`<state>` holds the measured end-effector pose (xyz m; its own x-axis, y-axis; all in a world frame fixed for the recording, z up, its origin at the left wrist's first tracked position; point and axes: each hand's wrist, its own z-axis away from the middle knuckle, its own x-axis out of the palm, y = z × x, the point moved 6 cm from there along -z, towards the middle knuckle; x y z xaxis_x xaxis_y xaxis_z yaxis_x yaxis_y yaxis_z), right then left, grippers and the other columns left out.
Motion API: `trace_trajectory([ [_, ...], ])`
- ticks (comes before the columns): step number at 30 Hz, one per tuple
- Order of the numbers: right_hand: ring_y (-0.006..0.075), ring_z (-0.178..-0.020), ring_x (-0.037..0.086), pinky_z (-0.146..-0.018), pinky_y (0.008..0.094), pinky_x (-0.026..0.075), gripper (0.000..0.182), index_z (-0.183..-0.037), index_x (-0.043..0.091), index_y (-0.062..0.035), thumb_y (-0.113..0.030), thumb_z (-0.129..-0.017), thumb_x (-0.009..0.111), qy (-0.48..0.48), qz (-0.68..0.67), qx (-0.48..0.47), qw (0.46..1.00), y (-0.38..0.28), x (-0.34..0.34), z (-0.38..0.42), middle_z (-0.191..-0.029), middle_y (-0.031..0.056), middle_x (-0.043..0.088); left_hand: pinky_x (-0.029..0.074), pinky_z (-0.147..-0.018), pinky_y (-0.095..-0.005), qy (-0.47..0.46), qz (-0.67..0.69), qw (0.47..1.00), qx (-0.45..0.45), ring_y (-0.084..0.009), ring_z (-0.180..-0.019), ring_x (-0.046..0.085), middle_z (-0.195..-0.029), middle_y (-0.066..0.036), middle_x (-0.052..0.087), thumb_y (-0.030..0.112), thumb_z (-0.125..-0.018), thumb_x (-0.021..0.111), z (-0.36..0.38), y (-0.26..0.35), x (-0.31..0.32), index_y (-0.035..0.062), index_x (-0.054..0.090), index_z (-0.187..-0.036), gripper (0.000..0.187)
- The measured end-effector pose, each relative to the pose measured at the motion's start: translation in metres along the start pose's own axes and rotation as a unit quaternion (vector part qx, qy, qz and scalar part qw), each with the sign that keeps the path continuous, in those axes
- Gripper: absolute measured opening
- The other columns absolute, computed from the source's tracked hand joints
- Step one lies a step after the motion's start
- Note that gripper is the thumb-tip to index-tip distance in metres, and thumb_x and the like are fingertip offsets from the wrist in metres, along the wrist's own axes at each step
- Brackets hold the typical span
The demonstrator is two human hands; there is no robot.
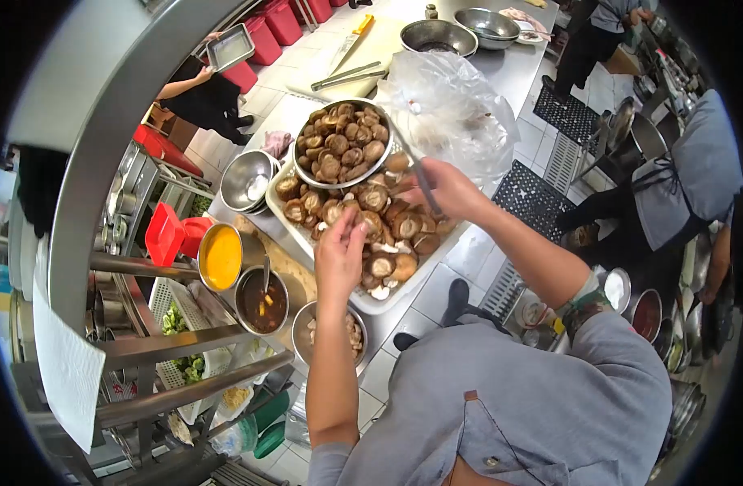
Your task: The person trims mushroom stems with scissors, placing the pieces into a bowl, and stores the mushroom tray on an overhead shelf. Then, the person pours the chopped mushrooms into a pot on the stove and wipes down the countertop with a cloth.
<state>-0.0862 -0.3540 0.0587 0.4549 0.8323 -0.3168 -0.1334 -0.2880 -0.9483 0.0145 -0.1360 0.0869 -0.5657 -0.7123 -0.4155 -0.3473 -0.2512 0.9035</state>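
Brown mushrooms (404, 223) with pale undersides and stems fill a white tray (375, 306) on the steel counter. My left hand (343, 251) is over the tray, its fingers bent together among the mushrooms; I cannot tell what lies between the fingertips. My right hand (446, 190) is closed around a long, narrow dark metal tool (422, 182), which slants up past the bowl's rim. That metal bowl (316, 180), heaped with mushroom caps (343, 144), rests over the tray's far end.
Tongs (347, 75) and a yellow-handled knife (351, 40) lie on a cutting board (388, 36). A clear plastic bag (452, 113) sits beside the tray. Containers of yellow liquid (221, 255) and dark sauce (262, 300) stand left. Co-workers (679, 178) stand at right; another person holds a metal pan (230, 49).
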Motion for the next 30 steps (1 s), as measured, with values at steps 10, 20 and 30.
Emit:
trace_trajectory([
  [10, 0.0369, -0.089, 0.066, -0.076, 0.0465, 0.051, 0.027, -0.103, 0.060, -0.0054, -0.024, -0.086, 0.070, 0.161, 0.329, -0.022, 0.930, 0.080, -0.166, -0.065, -0.092, 0.0171, 0.068, 0.035, -0.112, -0.0490, -0.016, -0.275, 0.954, 0.120, -0.0444, -0.136, 0.041, -0.151, -0.021, 0.042, 0.008, -0.090, 0.064, -0.016, 0.003, 0.063, 0.0006, 0.064, -0.124, 0.034],
  [20, 0.0369, -0.095, 0.066, -0.081, 0.0492, 0.050, 0.033, -0.108, 0.053, -0.0047, -0.023, -0.086, 0.070, 0.216, 0.389, 0.071, 0.893, 0.129, -0.205, -0.131, -0.098, 0.0156, 0.069, 0.034, -0.113, -0.0500, -0.005, -0.302, 0.948, 0.095, -0.0444, -0.135, 0.042, -0.150, -0.021, 0.043, 0.008, -0.090, 0.063, -0.014, 0.017, 0.062, 0.0029, 0.066, -0.123, 0.033],
  [30, 0.0436, -0.090, 0.065, -0.082, 0.0517, 0.050, 0.027, -0.100, 0.058, -0.0025, -0.020, -0.083, 0.069, 0.225, 0.302, 0.054, 0.925, 0.091, -0.206, -0.121, -0.093, 0.0196, 0.070, 0.041, -0.108, -0.0487, -0.001, -0.234, 0.942, 0.242, -0.0437, -0.131, 0.046, -0.138, -0.022, 0.052, 0.010, -0.087, 0.068, -0.046, 0.119, 0.121, 0.0016, 0.064, -0.122, 0.036],
])
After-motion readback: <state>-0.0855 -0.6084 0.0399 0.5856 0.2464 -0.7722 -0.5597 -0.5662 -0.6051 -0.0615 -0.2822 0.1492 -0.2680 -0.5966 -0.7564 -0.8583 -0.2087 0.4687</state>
